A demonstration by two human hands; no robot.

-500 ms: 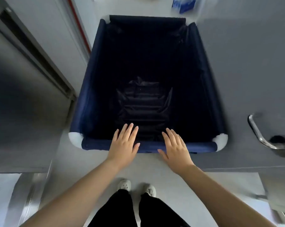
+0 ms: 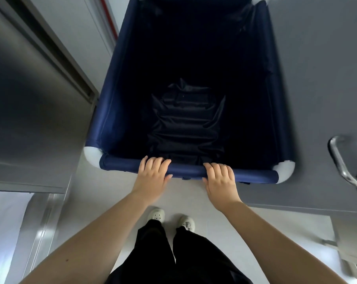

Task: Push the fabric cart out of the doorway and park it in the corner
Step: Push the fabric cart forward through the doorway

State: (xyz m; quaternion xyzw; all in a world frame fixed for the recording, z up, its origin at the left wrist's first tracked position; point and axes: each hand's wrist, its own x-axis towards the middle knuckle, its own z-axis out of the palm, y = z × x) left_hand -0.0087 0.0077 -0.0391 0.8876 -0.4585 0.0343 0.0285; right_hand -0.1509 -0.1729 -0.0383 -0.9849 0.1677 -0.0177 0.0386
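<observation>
One navy fabric cart (image 2: 120, 83) stands in the doorway, its long axis running straight away from the person. Left hand (image 2: 152, 177) and right hand (image 2: 220, 179) both curl fingers over its near rail (image 2: 185, 171).

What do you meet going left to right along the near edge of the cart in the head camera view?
White corner cap → left hand → right hand → white corner cap → metal door handle, all along the cart's blue near rail, which both hands grip.
</observation>
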